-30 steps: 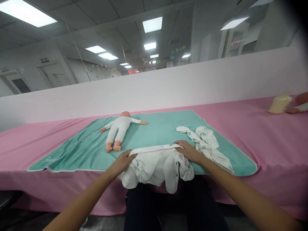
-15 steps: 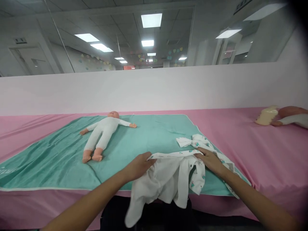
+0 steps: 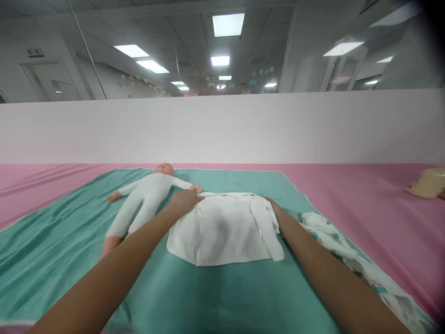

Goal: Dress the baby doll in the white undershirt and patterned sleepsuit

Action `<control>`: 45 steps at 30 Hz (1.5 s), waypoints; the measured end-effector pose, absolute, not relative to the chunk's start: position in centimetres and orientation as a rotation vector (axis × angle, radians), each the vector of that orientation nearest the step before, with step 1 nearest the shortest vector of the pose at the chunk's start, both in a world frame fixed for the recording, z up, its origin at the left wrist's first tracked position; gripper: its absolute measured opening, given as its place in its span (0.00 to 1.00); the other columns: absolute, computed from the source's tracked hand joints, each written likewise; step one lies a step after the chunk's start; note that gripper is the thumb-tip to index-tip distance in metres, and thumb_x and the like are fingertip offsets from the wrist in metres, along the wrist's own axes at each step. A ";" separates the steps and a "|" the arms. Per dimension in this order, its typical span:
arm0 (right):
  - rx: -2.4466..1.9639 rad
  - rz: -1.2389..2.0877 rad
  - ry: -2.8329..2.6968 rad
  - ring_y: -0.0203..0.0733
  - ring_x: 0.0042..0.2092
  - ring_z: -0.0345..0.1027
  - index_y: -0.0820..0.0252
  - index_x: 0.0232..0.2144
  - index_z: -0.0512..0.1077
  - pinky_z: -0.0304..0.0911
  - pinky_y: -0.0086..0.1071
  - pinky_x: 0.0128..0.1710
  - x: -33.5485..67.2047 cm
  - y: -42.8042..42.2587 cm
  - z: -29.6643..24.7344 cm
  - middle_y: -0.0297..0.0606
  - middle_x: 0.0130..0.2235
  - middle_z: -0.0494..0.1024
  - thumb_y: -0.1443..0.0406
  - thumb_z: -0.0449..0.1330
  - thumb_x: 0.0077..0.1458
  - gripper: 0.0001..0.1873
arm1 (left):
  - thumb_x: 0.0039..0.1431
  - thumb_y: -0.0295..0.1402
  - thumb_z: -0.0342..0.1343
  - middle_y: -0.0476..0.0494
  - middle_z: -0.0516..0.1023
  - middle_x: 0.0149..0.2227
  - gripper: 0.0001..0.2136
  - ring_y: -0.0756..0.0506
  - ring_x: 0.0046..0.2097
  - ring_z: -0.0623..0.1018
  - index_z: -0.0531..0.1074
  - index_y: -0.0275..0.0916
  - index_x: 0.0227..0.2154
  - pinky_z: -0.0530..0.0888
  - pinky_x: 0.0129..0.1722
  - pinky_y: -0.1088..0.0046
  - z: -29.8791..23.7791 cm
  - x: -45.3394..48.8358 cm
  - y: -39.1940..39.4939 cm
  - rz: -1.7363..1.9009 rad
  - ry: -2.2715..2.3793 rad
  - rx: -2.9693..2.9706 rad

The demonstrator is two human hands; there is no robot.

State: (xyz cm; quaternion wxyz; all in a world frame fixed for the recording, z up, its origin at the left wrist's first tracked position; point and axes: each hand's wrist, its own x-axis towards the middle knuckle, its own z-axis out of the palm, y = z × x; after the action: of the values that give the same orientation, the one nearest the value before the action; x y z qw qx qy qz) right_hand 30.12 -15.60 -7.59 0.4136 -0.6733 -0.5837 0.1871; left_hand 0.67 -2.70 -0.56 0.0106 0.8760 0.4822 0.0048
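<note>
A white baby shirt lies spread over the green blanket, its plain side up and a small print showing at the right edge. My left hand grips its upper left corner, fingers closed on the cloth. At the upper right corner my right hand is mostly behind the shirt and appears to hold that edge; its fingers are hidden. Left of the shirt a baby doll in a white bodysuit lies on its back, one hand close to my left hand. My left forearm covers part of the doll's feet.
Printed white baby clothing lies crumpled along the blanket's right side. A pink sheet covers the surface beneath. At the far right stands a yellowish bottle. A white low wall with glass above closes off the back.
Both hands have carried the shirt forward from the front edge onto the blanket, where it now lies flatter. The view has moved closer, and the bottle sits further right.
</note>
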 end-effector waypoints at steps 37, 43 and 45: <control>-2.271 -0.687 -1.406 0.43 0.34 0.65 0.54 0.47 0.67 0.51 0.34 0.28 34.3 -19.7 -8.1 0.42 0.41 0.72 0.63 0.40 0.60 0.20 | 0.58 0.27 0.39 0.41 0.67 0.53 0.17 0.43 0.53 0.67 0.66 0.39 0.48 0.65 0.49 0.67 -7.9 0.9 -2.5 0.847 1.539 2.573; -1.902 -0.609 -1.727 0.48 0.50 0.60 0.58 0.47 0.67 0.53 0.40 0.48 28.3 -18.5 -7.8 0.43 0.50 0.68 0.64 0.42 0.59 0.19 | 0.54 0.48 0.46 0.36 0.71 0.49 0.20 0.38 0.49 0.70 0.70 0.39 0.42 0.67 0.42 0.66 -7.9 -3.2 0.1 0.382 1.787 2.335; -1.815 -0.473 -1.879 0.47 0.53 0.57 0.58 0.49 0.66 0.50 0.40 0.53 25.4 -18.0 -8.4 0.42 0.53 0.66 0.61 0.41 0.60 0.20 | 0.52 0.52 0.46 0.36 0.73 0.46 0.23 0.38 0.46 0.72 0.69 0.40 0.41 0.67 0.39 0.67 -7.9 -3.2 0.1 0.317 1.742 2.319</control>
State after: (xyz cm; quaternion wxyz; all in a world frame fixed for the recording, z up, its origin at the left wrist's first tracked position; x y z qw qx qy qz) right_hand 25.44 -18.03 -8.39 0.2408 -0.6635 -0.6870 -0.1729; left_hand -3.15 0.10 -7.90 0.1117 0.7898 0.5933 0.1080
